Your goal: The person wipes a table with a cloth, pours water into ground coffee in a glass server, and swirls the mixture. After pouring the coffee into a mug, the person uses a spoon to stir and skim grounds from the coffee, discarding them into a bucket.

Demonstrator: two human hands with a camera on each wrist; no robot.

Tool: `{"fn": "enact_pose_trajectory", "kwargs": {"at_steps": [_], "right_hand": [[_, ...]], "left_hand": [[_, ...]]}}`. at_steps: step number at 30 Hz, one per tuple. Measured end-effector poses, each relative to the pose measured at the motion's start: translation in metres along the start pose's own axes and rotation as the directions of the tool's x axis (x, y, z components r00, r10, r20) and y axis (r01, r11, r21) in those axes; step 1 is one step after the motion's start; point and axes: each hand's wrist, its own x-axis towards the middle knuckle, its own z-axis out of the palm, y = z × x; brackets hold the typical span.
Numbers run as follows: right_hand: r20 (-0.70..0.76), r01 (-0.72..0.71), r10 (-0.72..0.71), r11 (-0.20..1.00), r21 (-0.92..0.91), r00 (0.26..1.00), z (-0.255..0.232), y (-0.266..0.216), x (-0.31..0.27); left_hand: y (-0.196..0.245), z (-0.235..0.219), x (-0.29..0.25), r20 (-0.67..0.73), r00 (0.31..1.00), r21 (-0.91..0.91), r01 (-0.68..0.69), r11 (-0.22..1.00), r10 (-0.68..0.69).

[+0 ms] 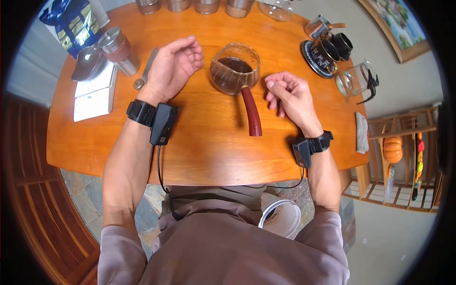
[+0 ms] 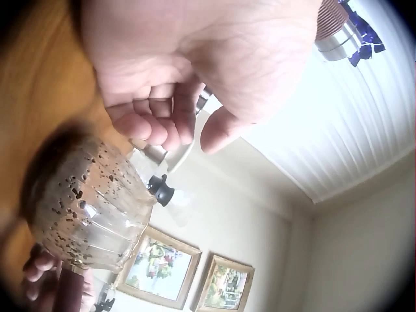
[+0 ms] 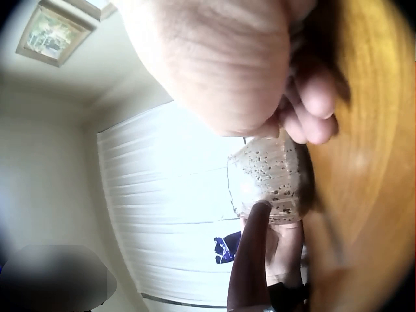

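Note:
Between the two hands stands a round glass pot with a dark red wooden handle that points toward the person. Dark coffee grounds lie inside, and specks cling to its wall, as the left wrist view shows on the glass pot. My left hand rests on its side to the left of the pot, fingers loosely bent and holding nothing. On the pot's other side my right hand rests on the table, its fingers relaxed and apart from the glass. Both palms face inward.
At left stand a hand grinder, a dark scoop, a white scale and a blue bag. Several metal canisters line the back. On the right are dark cups, a glass carafe and a folded cloth.

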Motion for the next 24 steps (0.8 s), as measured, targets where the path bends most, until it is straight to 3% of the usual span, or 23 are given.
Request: {"fn": "enact_pose_trajectory", "kwargs": {"at_steps": [7,9,10,11,14,15,17,18,22,24], "right_hand": [[-0.312,0.215,-0.191,0.976,0.044,0.931,-0.006,0.024,0.012],[-0.35,0.263,-0.275,0.961,-0.082,0.896,-0.006,0.032,0.011],[-0.333,0.352,-0.441,0.888,-0.296,0.833,-0.003,0.031,0.011],[-0.357,0.342,-0.432,0.894,-0.289,0.828,-0.004,0.032,0.006],[-0.01,0.509,-0.677,0.563,-0.652,0.736,-0.007,0.026,-0.017],[-0.029,0.492,-0.67,0.573,-0.656,0.742,-0.008,0.028,-0.021],[0.058,0.544,-0.707,0.486,-0.684,0.705,-0.01,0.033,-0.028],[0.048,0.502,-0.667,0.51,-0.698,0.744,-0.011,0.033,-0.034],[-0.033,0.506,-0.657,0.611,-0.609,0.753,-0.012,0.044,-0.043],[-0.215,0.297,-0.357,0.917,-0.267,0.909,-0.007,0.042,-0.052]], "left_hand": [[-0.007,-0.005,-0.006,0.004,0.998,-0.013,-0.058,0.998,0.058],[-0.008,-0.009,-0.007,0.023,0.997,-0.037,-0.069,0.997,0.07],[-0.008,-0.005,-0.012,0.011,0.998,-0.015,-0.064,0.998,0.064],[-0.009,-0.004,-0.02,0.024,0.999,-0.003,-0.045,0.999,0.045],[-0.011,-0.002,-0.049,0.053,0.996,0.25,-0.085,0.965,0.074],[-0.011,-0.002,-0.059,0.064,0.996,0.253,-0.069,0.965,0.055],[-0.012,0.001,-0.078,0.082,0.994,0.431,-0.105,0.896,0.077],[-0.012,0.003,-0.085,0.08,0.994,0.467,-0.106,0.878,0.077],[-0.018,0.022,-0.119,-0.002,1.0,0.528,0.007,0.849,-0.006],[-0.03,0.048,-0.15,0.054,0.996,0.536,0.028,0.844,-0.067]]}}
